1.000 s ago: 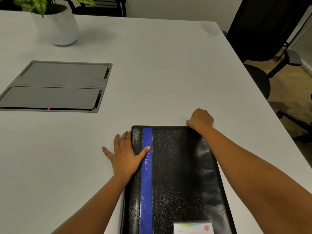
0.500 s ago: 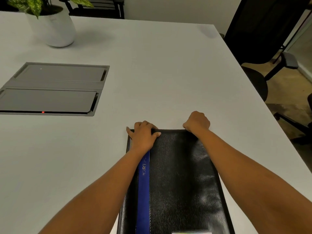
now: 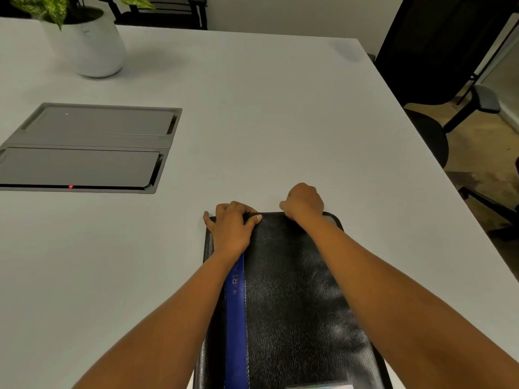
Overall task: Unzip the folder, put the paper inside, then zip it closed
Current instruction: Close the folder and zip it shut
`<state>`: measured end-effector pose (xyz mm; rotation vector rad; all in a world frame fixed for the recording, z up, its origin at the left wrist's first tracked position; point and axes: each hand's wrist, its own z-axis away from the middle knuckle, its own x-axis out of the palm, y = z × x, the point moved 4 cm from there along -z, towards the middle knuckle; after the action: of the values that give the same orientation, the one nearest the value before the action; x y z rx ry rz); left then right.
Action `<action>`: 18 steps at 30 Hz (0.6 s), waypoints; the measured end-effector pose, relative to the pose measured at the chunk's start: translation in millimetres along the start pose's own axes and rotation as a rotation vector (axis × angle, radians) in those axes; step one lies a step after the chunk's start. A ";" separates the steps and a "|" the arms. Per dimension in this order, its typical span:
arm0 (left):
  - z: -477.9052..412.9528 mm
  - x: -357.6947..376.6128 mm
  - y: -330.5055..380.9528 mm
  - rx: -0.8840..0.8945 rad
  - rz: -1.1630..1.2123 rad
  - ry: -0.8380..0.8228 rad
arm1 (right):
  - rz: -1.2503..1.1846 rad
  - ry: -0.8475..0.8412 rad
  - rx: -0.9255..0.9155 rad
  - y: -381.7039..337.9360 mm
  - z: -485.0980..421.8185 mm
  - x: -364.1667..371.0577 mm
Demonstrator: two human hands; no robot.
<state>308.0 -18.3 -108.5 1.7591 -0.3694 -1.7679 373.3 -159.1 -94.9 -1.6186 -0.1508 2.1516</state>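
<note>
The black folder [image 3: 292,299] lies flat on the counter [image 3: 252,122] near me. My left hand [image 3: 231,230] curls over its far left corner, gripping it; my right hand [image 3: 303,202], fisted, pinches the far edge, forearms stretched forward.

Both hands [image 3: 233,226] [image 3: 302,202] curled — fwd.

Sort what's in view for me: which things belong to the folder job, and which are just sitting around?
In the job:
black folder with its blue stripe
left hand, pressing its far left corner
right hand, closed at its far edge

Lying about:
potted plant
grey floor-box panel set in the table
office chair

No loose paper shows.
</note>
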 end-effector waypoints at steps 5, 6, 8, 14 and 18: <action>-2.8 -2.5 -4.3 -0.050 0.079 0.036 | 0.095 0.011 0.122 42.8 -6.6 -27.3; -2.9 -2.0 -4.5 -0.050 0.077 0.035 | 0.095 0.002 0.147 51.2 -8.7 -32.4; -2.8 -0.5 -3.6 -0.046 0.071 0.031 | 0.097 -0.020 0.157 58.6 -10.7 -37.2; -3.1 0.7 -0.7 -0.035 0.043 0.035 | 0.028 -0.028 0.118 26.4 -7.6 -24.2; -3.7 0.8 -0.3 -0.032 0.038 0.050 | -0.053 -0.067 0.075 -9.4 -1.1 -7.9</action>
<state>311.6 -17.8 -109.6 1.7587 -0.3498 -1.6915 378.7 -154.0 -85.1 -1.4858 -0.1307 2.1459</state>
